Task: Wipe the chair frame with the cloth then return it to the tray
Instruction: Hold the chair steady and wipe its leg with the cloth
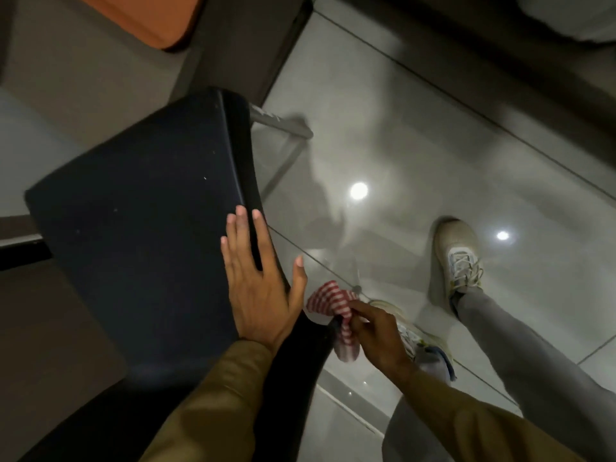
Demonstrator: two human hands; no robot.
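A dark navy chair seat (140,228) fills the left of the view, with a grey metal frame leg (283,123) showing past its far edge. My left hand (260,281) lies flat on the seat's right edge, fingers spread and thumb off the side. Just right of it, my right hand (376,335) pinches a red-and-white striped cloth (333,315) close to the chair's side below the seat edge. An orange tray (150,18) sits on a surface at the top left.
Glossy grey floor tiles (416,145) spread to the right, with ceiling light reflections. My feet in pale sneakers (458,255) stand right of the chair. A dark table edge (240,45) rises beyond the chair.
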